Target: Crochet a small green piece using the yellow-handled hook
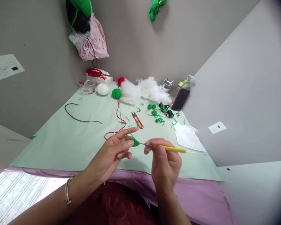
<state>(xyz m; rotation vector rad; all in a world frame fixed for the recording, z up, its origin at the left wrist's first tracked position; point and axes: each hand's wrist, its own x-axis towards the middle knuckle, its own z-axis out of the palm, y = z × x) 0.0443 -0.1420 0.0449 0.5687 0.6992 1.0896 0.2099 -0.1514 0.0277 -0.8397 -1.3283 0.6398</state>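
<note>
— While you pinch it between thumb and fingers of your left hand (114, 153), the green crochet piece (135, 142) shows as a small, tight, bright lump of stitches, held in the air just above the near part of the table cover (61, 140).

— Yes, and your forefinger is stretched out straight, with the green yarn (119, 107) running over it and away up the table to the green ball (116, 93).

— Your right hand (165, 165) is closed on the crochet hook (170, 148): fingertips pressed together on the yellow handle, the thin metal tip touching the lump's right side.

— You cannot see whether the tip is through a stitch; it is too small to tell.

— Look past your hands. You have orange snips (137, 120) lying just beyond the lump, and a red thread (118, 125) looping beside the green one.

— To your right lies a sheet of white paper (188, 137), under the far end of the hook's handle.

— Farther back you have several small green balls (154, 111), a heap of white stuffing (142, 90), a white ball (102, 89) and a dark phone (180, 99) leaning at the wall.

— A black cord (81, 117) curls well off to your left.

— Between your hands and the lump nothing is in the way; only your own left fingers cover its left edge.
</note>
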